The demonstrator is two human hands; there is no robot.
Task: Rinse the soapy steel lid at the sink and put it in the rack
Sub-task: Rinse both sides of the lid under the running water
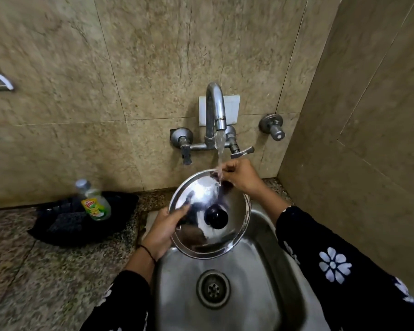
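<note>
While water runs, dish-soap bottle [95,202] stands left.

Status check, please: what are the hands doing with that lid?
Left hand grips lid rim. Right hand at far rim under tap water. Lid over sink. Rack unseen.

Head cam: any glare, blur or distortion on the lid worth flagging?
Head view: bright glare patch on the steel lid upper left of its black knob; the dome mirrors the left hand. Water stream streaks softly over the right hand. Wide-angle bend bows the wall tile lines; the bottle looks slightly soft.
</note>
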